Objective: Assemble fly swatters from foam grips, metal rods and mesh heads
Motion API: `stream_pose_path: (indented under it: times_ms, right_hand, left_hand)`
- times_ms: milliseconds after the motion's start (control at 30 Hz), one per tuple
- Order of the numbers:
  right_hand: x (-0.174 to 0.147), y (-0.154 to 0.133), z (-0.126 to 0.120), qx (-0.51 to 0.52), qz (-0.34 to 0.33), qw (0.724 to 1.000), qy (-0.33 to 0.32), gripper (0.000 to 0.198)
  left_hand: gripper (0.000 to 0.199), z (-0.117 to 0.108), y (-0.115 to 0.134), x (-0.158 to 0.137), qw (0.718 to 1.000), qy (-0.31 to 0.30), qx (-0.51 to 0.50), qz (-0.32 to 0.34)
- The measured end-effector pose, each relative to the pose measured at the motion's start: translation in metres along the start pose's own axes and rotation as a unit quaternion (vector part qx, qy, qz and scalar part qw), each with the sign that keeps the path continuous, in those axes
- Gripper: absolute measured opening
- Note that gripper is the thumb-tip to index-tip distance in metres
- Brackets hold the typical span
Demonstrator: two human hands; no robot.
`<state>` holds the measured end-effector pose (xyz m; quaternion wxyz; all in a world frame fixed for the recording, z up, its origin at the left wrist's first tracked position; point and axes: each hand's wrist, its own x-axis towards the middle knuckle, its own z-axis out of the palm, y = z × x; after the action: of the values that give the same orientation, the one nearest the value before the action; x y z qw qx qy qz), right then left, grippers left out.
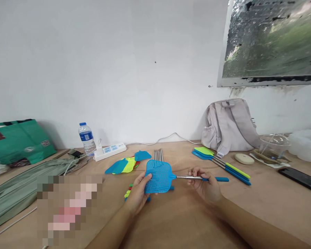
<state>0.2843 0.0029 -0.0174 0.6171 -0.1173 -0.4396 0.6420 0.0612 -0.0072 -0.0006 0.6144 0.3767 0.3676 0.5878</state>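
A blue fly swatter point(158, 177) with a perforated square head lies level between my two hands. My left hand point(138, 193) pinches the head at its left edge, thumb on top. My right hand point(206, 185) is closed around the silver rod where it meets the blue handle. Behind the head stand several bare metal rods point(158, 154). Loose swatter heads point(128, 164) in blue, yellow-green and red lie in a heap to the left. Coloured handle ends point(128, 194) show partly behind my left hand. Assembled swatters point(223, 166), blue and yellow-green, lie on the right.
A white power strip point(110, 151) and a water bottle point(86, 138) stand back left, near a green bag point(22, 142). A grey backpack point(229, 126) leans on the wall. At right are a round cream case point(244, 158), a plastic bowl point(274, 145) and a black phone point(300, 179).
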Motion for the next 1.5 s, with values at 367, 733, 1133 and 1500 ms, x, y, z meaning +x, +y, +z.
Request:
stream_pose_path:
  times_ms: [367, 733, 1133, 1500]
  right_hand:
    - [0.003, -0.001, -0.011, -0.036, -0.02, 0.999, -0.012, 0.018]
    - [-0.01, 0.008, 0.005, 0.027, -0.019, 0.998, -0.06, 0.021]
    - [-0.02, 0.013, 0.02, 0.029, -0.016, 0.998, -0.057, 0.019]
    - [0.002, 0.0, 0.011, -0.022, -0.028, 0.993, 0.113, 0.006]
  left_hand:
    - [0.038, -0.001, 0.003, -0.002, 0.996, -0.086, 0.031, 0.007]
    - [0.054, 0.001, -0.009, -0.021, 0.975, -0.049, 0.214, -0.039]
    - [0.063, 0.0, -0.002, -0.022, 0.956, -0.059, 0.277, -0.076]
    - [0.051, 0.02, 0.003, -0.018, 0.676, 0.068, 0.569, 0.462]
